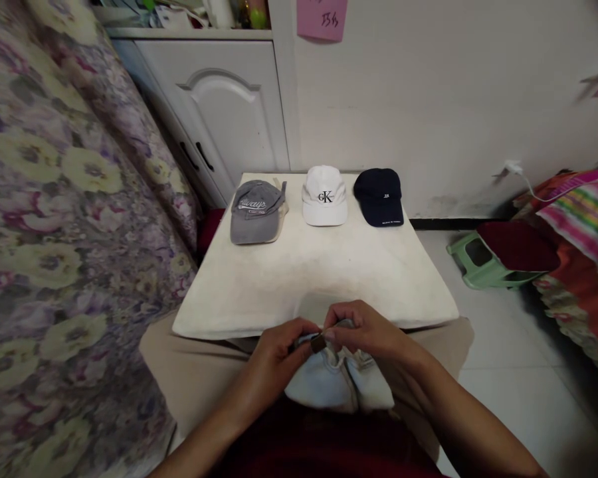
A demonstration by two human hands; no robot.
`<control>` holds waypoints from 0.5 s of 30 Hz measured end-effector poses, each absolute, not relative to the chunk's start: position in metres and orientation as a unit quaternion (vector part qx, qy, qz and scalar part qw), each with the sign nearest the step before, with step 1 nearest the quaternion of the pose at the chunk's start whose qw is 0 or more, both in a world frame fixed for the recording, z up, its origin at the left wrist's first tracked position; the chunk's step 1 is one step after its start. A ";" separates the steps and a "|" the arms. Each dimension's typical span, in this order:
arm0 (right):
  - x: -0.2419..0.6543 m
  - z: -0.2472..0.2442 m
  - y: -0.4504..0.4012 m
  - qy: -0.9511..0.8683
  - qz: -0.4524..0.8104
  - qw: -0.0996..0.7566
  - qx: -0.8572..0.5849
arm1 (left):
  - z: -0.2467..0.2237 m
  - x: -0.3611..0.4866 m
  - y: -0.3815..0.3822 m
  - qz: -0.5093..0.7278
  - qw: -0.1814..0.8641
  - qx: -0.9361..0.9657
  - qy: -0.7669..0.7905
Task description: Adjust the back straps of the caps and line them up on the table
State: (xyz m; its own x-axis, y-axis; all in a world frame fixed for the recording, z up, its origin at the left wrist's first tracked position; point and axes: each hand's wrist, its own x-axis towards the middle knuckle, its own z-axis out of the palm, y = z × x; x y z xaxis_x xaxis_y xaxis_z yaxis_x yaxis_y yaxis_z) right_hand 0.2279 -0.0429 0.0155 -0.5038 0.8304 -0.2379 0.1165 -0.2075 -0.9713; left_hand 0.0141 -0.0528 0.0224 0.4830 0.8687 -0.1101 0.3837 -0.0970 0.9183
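A pale, light-coloured cap rests at my lap against the near table edge, its brim pointing toward the table. My left hand is closed on the cap's back strap, where a small dark brown piece shows. Close beside it, my right hand pinches the same strap area. The fingertips of both hands nearly meet; the exact strap end between them is hard to make out. Along the far side of the table lie a grey cap, a white cap and a navy cap.
The caps lie on a cream-covered table. A floral curtain hangs at the left, and a white cabinet stands behind. To the right are a green stool with a dark red top and a bed with striped cloth.
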 end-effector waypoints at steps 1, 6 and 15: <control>0.228 0.016 -0.044 -0.569 0.653 0.271 -0.419 | 0.022 0.014 -0.053 0.240 0.497 0.705 0.446; 0.231 0.022 -0.046 -0.580 0.664 0.257 -0.396 | 0.023 0.013 -0.053 0.237 0.497 0.703 0.450; 0.234 0.018 -0.046 -0.620 0.631 0.265 -0.383 | 0.021 0.016 -0.058 0.263 0.489 0.688 0.467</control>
State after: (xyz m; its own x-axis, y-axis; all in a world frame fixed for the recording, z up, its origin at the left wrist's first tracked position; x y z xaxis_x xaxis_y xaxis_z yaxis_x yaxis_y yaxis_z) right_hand 0.2342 -0.0456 0.0183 -0.5661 0.8097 -0.1548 0.1398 -0.0908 -0.9860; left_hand 0.0161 -0.0576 0.0214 0.4256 0.9000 -0.0943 0.3855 -0.0861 0.9187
